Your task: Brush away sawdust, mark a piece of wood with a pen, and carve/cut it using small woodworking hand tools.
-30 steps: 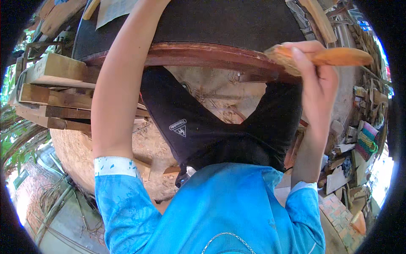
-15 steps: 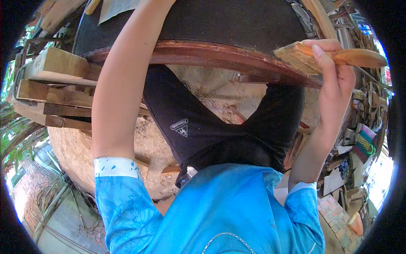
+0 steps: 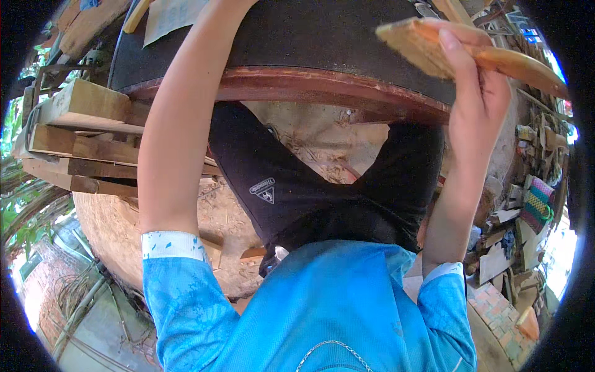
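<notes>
Right hand [image 3: 477,74] holds flat brush [image 3: 424,43], grip closed; judged light, handle [image 3: 524,64] stiff, bristles [image 3: 406,46] flexible. Best held near handle's neck. Left grip out of view, cannot tell.

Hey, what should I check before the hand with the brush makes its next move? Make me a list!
1. Brush held firmly: ok, the right hand has its fingers closed around it.
2. Bristles touching the dark board: cannot tell, they show over it.
3. Left hand safely placed: cannot tell, only the left forearm shows; the hand is outside the picture.
4. Paper away from the brush: ok, it's at the upper left.
5. Wooden blocks away from the brush: ok, they're at the left.
</notes>
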`<state>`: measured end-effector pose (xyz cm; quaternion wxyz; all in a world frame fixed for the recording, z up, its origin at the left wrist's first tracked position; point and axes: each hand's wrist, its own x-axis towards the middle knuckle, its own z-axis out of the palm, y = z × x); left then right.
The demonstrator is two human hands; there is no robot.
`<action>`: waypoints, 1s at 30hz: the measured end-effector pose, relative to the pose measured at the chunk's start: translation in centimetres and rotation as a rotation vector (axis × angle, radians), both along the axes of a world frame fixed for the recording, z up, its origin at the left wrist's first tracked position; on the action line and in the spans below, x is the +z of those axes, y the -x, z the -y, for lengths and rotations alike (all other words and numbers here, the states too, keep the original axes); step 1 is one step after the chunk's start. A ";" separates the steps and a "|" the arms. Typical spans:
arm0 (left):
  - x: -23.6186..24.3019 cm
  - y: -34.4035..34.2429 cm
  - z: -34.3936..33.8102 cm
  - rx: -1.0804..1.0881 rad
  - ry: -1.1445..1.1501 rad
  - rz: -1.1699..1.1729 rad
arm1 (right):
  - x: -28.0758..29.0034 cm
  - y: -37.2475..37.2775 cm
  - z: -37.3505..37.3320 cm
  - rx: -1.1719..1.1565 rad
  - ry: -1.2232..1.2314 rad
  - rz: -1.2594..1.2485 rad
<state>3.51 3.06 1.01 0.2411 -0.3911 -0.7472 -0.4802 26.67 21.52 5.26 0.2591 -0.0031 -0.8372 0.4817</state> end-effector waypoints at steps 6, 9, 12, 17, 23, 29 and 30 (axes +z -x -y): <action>0.6 -0.7 0.1 0.073 0.045 0.108 | -3.3 1.8 2.4 0.112 -0.264 -0.003; 0.4 -0.6 0.1 0.050 0.046 0.122 | -3.4 0.5 4.8 0.374 -0.154 -0.090; 0.6 -0.6 0.3 0.024 0.041 0.115 | -0.8 -1.2 4.1 0.529 0.100 0.108; 0.6 -0.8 0.1 0.026 0.018 0.072 | 0.2 -0.1 1.7 0.148 0.019 -0.013; -0.7 0.6 0.6 0.014 -0.004 0.015 | -1.8 -0.9 3.0 0.227 -0.106 0.144; 0.4 -0.6 0.6 0.013 0.016 0.041 | 1.2 -1.5 0.0 0.052 -0.052 0.207; 0.4 -0.6 0.4 0.010 0.014 0.042 | 1.0 -1.6 -0.1 -0.028 -0.131 0.247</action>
